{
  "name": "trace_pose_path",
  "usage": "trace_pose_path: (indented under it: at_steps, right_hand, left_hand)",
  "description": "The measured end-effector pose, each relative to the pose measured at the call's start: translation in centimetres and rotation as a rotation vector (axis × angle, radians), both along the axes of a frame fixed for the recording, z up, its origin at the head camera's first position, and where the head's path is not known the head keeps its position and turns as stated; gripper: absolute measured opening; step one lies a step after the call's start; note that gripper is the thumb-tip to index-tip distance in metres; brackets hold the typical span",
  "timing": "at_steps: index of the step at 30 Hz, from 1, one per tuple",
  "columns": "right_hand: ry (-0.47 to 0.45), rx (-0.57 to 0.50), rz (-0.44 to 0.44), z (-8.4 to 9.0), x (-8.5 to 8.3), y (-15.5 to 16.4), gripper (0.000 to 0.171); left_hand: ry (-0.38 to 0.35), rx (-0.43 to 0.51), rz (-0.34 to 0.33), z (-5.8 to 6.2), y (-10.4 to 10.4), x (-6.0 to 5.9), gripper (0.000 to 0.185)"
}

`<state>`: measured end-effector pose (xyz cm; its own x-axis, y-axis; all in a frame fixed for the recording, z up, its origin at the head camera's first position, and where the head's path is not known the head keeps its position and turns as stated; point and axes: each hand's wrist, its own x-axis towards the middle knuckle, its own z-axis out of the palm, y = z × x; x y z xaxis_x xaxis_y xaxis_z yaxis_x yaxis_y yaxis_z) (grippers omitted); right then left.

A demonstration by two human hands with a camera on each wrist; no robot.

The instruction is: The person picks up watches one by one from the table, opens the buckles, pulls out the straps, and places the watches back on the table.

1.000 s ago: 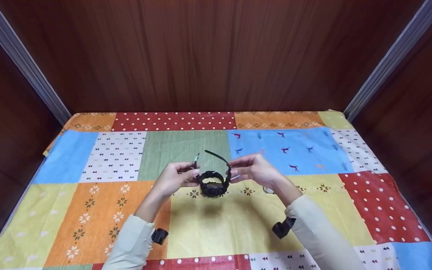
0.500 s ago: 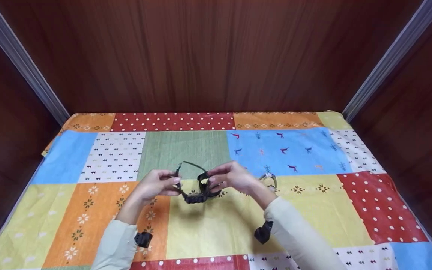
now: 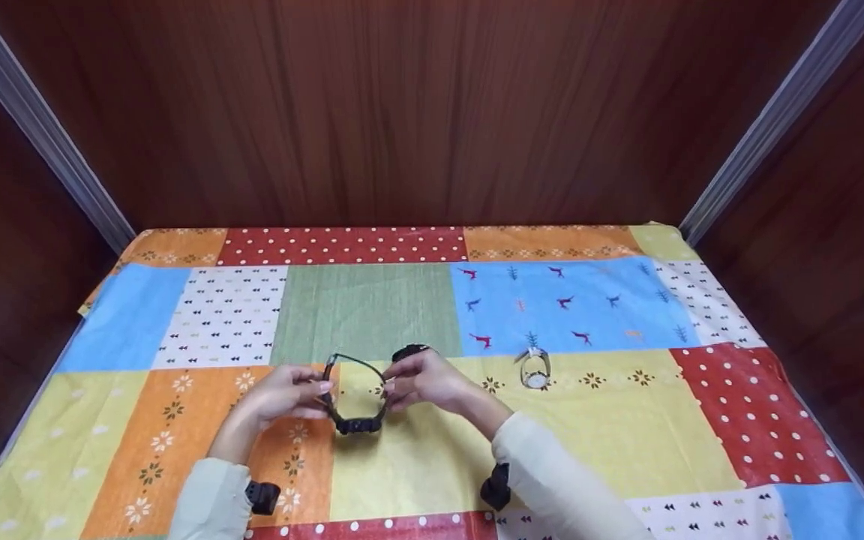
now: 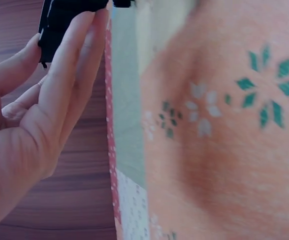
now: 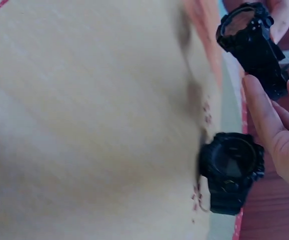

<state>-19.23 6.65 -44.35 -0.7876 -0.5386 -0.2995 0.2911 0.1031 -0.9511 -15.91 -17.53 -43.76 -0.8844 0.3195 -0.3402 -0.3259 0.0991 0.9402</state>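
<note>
Both your hands have dropped lower and slid toward the near-left of the table since a second ago, carrying the black chunky plastic digital watch (image 3: 357,409) with them, and that uncovers the small silver round-faced wristwatch (image 3: 536,371) lying flat on the yellow patch to your right. Your left hand (image 3: 286,394) pinches one strap end between thumb and fingertips, fingers close together and fairly straight along it, as the left wrist view shows. Your right hand (image 3: 424,381) pinches the other strap end with curled fingers, so the strap hangs as an open loop and the heavy case sags at the bottom, just above or on the patchwork printed tablecloth (image 3: 627,420); cannot tell if it touches. Holding both ends that way likely keeps the band spread and unbuckled. A second black chunky digital watch (image 5: 231,170) sits on the cloth just behind your right hand, well short of the far edge; only its top peeks out in the head view, while the right wrist view shows it face-up on the cloth, next to the held one (image 5: 252,42). The silver watch stays well apart from both hands, toward the right side of the table. Dark wooden panel walls (image 3: 417,112) close in the far edge and both sides.
</note>
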Motion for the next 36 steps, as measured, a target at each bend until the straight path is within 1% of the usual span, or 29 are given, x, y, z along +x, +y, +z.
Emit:
trace_pose_path:
  at_steps: [3,7,13,16,20,24,27,36]
  right_hand:
    - [0.005,-0.001,-0.005,-0.7,0.3,-0.4,0.028]
    - [0.004,0.016,-0.01,-1.4,0.7,-0.8,0.026]
    - [0.005,0.036,0.0,-1.8,1.0,-1.1,0.025]
    - [0.012,0.038,0.009,-1.9,1.1,-1.1,0.025]
    - [0.0,0.036,0.01,-1.9,1.1,-1.1,0.025]
    - [-0.012,0.033,0.017,-2.0,1.1,-1.1,0.026]
    - [-0.013,0.032,0.023,-2.1,1.1,-1.0,0.027]
    - [-0.029,0.051,0.01,-2.2,1.0,-0.7,0.025]
  left_hand:
    - [-0.018,-0.017,-0.003,-0.6,-0.3,0.1,0.032]
    - [-0.043,-0.053,0.016,-1.3,-0.4,0.2,0.028]
    - [-0.067,-0.094,0.074,-1.8,0.1,0.4,0.03]
    - [-0.072,-0.12,0.118,-1.9,0.4,0.5,0.028]
    - [-0.063,-0.196,0.171,-2.0,1.0,0.5,0.024]
    - [-0.043,-0.287,0.194,-2.1,1.3,0.5,0.023]
    - [-0.037,-0.314,0.2,-2.1,1.5,0.5,0.022]
    - [-0.007,-0.334,0.191,-1.9,1.5,0.6,0.021]
